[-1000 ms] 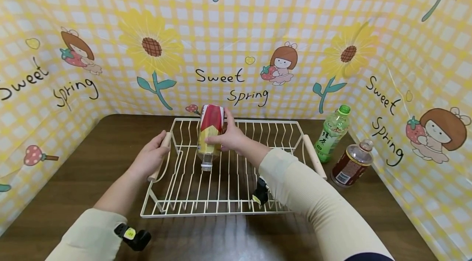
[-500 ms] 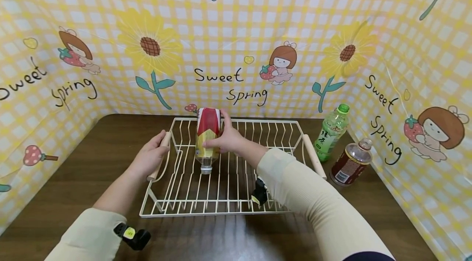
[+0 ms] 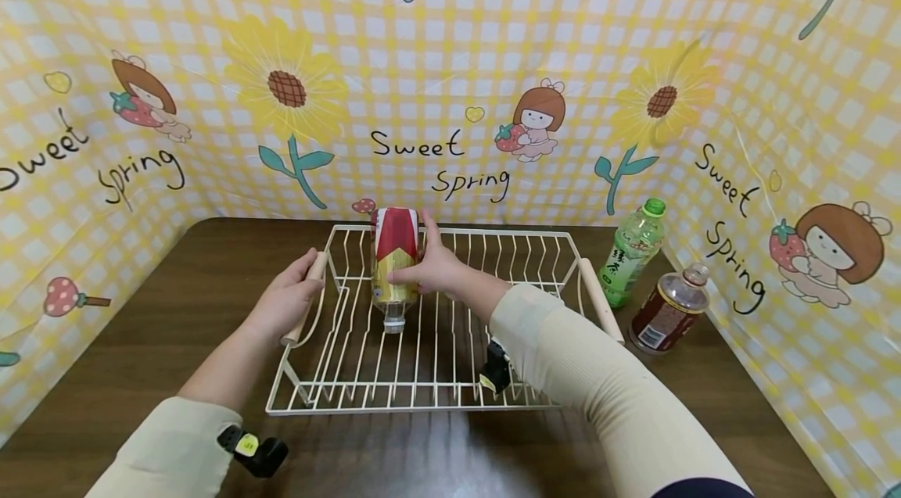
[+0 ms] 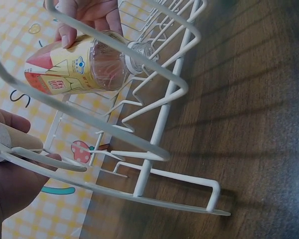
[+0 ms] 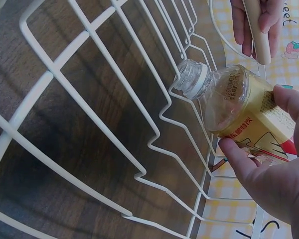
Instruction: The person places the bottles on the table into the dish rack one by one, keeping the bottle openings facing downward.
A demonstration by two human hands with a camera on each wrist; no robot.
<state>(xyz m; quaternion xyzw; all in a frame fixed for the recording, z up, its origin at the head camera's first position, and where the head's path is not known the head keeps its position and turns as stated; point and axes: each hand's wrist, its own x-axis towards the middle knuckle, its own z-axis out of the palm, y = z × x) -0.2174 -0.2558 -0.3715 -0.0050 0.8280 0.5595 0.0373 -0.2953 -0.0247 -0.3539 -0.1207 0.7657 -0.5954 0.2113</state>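
A white wire dish rack (image 3: pixel 415 408) with wooden handles stands on the table. My left hand (image 3: pixel 285 299) grips its left wooden handle (image 3: pixel 314 271), fingers curled round it. My right hand (image 3: pixel 442 265) holds a clear plastic bottle (image 3: pixel 396 248) with a red and yellow label, thumb on the near side. That bottle is tilted neck-down within the left part of the rack. In the right wrist view its open-looking mouth (image 5: pixel 184 74) is among the rack wires (image 5: pixel 162 119); whether it touches them I cannot tell. The left wrist view shows the label (image 4: pixel 72 67) and the neck beside the wires.
Right of the rack stand a green tea bottle (image 3: pixel 631 252) with a green cap and a clear bottle (image 3: pixel 669 310) with a dark red label. The rack's right handle (image 3: pixel 600 301) is close to them. A checked cloth (image 3: pixel 450 52) hangs round the brown table (image 3: pixel 169 310).
My right hand has moved the held bottle slightly left and down, and its label now faces more toward the head camera. The left hand stays on the handle.
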